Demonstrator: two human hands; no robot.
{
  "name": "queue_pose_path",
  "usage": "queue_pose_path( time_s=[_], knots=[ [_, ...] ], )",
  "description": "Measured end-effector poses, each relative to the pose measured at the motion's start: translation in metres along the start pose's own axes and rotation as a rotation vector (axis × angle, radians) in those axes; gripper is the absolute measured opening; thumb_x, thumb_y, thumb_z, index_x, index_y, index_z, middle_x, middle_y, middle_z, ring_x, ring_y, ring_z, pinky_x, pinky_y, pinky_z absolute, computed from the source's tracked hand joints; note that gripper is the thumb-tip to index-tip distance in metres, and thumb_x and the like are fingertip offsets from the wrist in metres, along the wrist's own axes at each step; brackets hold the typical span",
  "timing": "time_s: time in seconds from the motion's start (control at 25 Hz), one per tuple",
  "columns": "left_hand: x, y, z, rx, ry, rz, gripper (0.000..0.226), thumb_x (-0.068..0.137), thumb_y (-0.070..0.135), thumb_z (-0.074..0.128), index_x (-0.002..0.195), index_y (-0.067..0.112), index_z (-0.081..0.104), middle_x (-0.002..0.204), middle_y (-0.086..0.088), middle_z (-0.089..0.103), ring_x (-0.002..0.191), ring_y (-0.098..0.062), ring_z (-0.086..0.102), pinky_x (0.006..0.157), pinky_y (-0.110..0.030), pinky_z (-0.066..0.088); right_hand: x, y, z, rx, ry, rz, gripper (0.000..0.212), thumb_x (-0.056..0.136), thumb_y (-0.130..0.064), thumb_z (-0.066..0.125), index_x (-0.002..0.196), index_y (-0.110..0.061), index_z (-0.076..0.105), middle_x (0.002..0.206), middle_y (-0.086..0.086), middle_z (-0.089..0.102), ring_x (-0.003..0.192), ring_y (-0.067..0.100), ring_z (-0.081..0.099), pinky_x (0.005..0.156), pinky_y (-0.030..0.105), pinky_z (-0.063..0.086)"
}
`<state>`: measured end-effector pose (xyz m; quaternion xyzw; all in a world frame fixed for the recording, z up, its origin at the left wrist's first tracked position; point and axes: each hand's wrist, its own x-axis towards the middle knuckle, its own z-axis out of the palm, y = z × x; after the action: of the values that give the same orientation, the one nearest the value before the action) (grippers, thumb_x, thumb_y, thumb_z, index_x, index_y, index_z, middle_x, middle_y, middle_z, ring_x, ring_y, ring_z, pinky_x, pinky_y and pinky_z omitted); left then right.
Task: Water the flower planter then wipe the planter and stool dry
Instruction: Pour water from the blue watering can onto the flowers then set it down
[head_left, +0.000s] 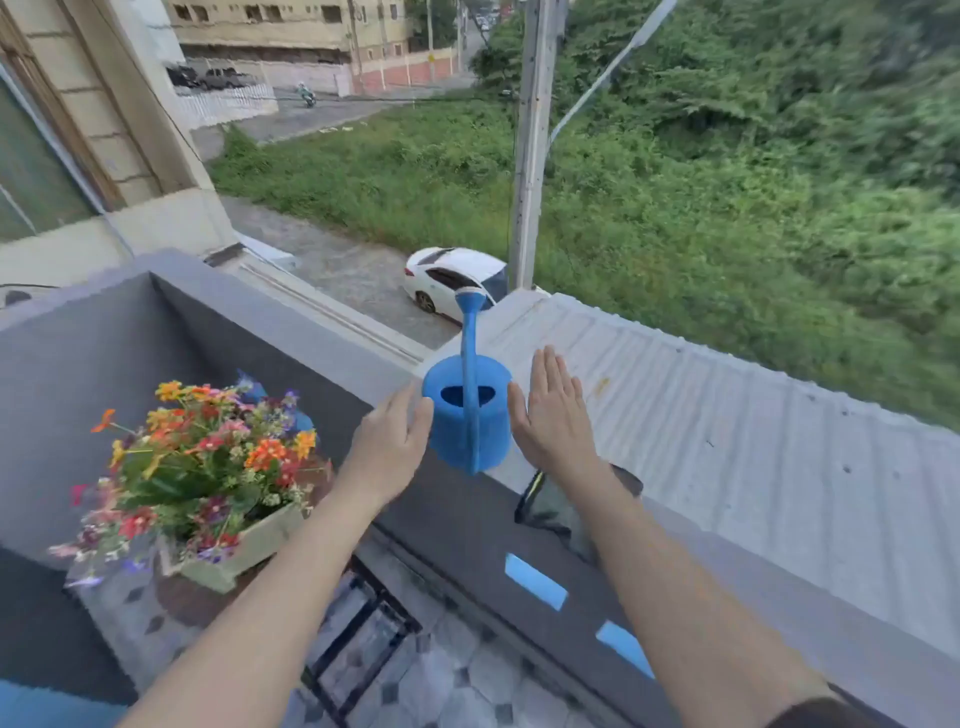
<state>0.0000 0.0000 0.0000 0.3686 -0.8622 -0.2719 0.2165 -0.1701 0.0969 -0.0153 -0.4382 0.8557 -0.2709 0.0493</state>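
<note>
Both hands are reaching forward with nothing in their grasp. The left hand (392, 441) is lying open with relaxed, slightly bent fingers, its fingertips meeting the left wall of the blue watering can (467, 415). The right hand (553, 415) is held flat, fingers straight and together, its thumb edge just beside the can's right wall; whether it is touching cannot be told. The can is standing upright between the two hands on the top of the grey parapet (322, 332), its long spout pointing away from the person.

Just behind the right wrist a dark object (545, 506) is lying on the parapet; what it is cannot be told. Below the right forearm, two blue rectangles (535, 581) are showing in the parapet's inner face.

To the left of the left forearm, the flower planter (244, 551), a pale box crowded with orange, red and purple blooms, is sitting on a brown stool (179, 597). Under both forearms the patterned tile floor (457, 680) is running along the wall, with a black metal frame (363, 629) standing on it.

Beyond the hands, a corrugated roof (727, 415) is sloping off to the right. Farther out, a white car (452, 278) is parked on a paved lane beside a pole (530, 140), with thick green growth (753, 182) beyond.
</note>
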Motion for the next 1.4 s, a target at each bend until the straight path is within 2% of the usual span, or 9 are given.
queue_pose_path(
  time_s=[0.24,0.48,0.68,0.84,0.92,1.0,1.12,1.28,1.4],
  knots=[
    [0.0,0.001,0.067,-0.281,0.034,-0.017,0.045,0.088,0.059,0.044,0.094,0.017,0.06,0.091,0.002,0.062,0.084,-0.009,0.059,0.073,-0.019,0.046,-0.014,0.066,0.067,-0.113,-0.261,0.138,0.064,0.104,-0.038,0.024,0.155,-0.003,0.005,0.165,0.012,0.0,0.152,0.024,0.0,0.123,0.039,0.002],
    [0.015,0.012,0.101,-0.512,0.017,-0.151,0.031,0.094,0.041,0.047,0.083,0.012,0.052,0.076,-0.015,0.059,0.064,-0.009,0.054,0.06,-0.009,0.041,0.001,0.092,0.112,-0.27,-0.386,0.095,0.064,0.104,-0.038,0.022,0.155,-0.005,0.003,0.165,0.011,-0.004,0.152,0.024,-0.005,0.122,0.04,0.0],
    [0.023,0.015,0.11,-0.596,0.105,-0.174,0.029,0.093,0.041,0.048,0.068,0.027,0.042,0.058,0.001,0.041,0.054,-0.016,0.039,0.055,-0.025,0.036,-0.002,0.096,0.124,-0.303,-0.327,0.101,0.063,0.103,-0.039,0.021,0.156,-0.008,0.005,0.165,0.007,-0.004,0.152,0.021,-0.006,0.123,0.04,-0.002],
    [0.031,0.013,0.097,-0.571,0.271,-0.213,0.039,0.093,0.037,0.05,0.071,0.005,0.05,0.057,-0.024,0.045,0.053,-0.035,0.046,0.05,-0.032,0.04,0.0,0.096,0.124,-0.29,-0.357,0.12,0.063,0.104,-0.039,0.02,0.156,-0.008,0.003,0.165,0.008,-0.007,0.152,0.022,-0.008,0.123,0.041,-0.003],
    [0.035,0.013,0.083,-0.57,0.326,-0.204,0.035,0.094,0.035,0.051,0.072,0.008,0.052,0.057,-0.024,0.048,0.045,-0.022,0.048,0.042,-0.021,0.041,-0.001,0.09,0.12,-0.22,-0.361,0.126,0.064,0.104,-0.041,0.019,0.155,-0.008,0.001,0.165,0.009,-0.008,0.152,0.023,-0.009,0.123,0.039,-0.004],
    [0.039,0.016,0.063,-0.544,0.388,-0.177,0.031,0.094,0.035,0.051,0.068,0.019,0.048,0.056,-0.019,0.048,0.042,-0.015,0.048,0.042,-0.015,0.041,0.001,0.074,0.112,-0.09,-0.289,0.101,0.067,0.102,-0.047,0.017,0.155,-0.009,0.0,0.165,0.008,-0.007,0.152,0.021,-0.008,0.122,0.037,-0.005],
    [0.045,0.022,0.019,-0.473,0.536,-0.12,0.03,0.094,0.039,0.052,0.068,0.026,0.045,0.052,-0.003,0.045,0.047,-0.025,0.05,0.047,-0.033,0.043,0.011,0.03,0.097,0.114,-0.084,-0.011,0.082,0.09,-0.059,0.004,0.155,-0.009,0.001,0.165,0.006,-0.003,0.152,0.018,-0.004,0.121,0.033,-0.006],
    [0.048,0.026,-0.052,-0.327,0.746,-0.021,0.029,0.094,0.033,0.054,0.078,0.009,0.055,0.054,0.008,0.04,0.051,-0.007,0.042,0.051,-0.015,0.032,0.03,-0.043,0.075,0.295,0.109,-0.233,0.078,0.091,-0.052,0.016,0.153,-0.005,0.006,0.159,0.0,0.002,0.15,0.017,0.004,0.118,0.025,-0.008],
    [0.037,0.027,-0.11,-0.235,0.872,-0.006,0.024,0.093,0.034,0.055,0.092,0.011,0.062,0.057,0.009,0.046,0.054,-0.002,0.045,0.053,-0.011,0.033,0.034,-0.101,0.063,0.375,0.183,-0.419,0.078,0.095,-0.052,0.023,0.152,-0.001,0.013,0.16,0.006,0.012,0.149,0.02,0.012,0.118,0.026,0.0]
  ],
)
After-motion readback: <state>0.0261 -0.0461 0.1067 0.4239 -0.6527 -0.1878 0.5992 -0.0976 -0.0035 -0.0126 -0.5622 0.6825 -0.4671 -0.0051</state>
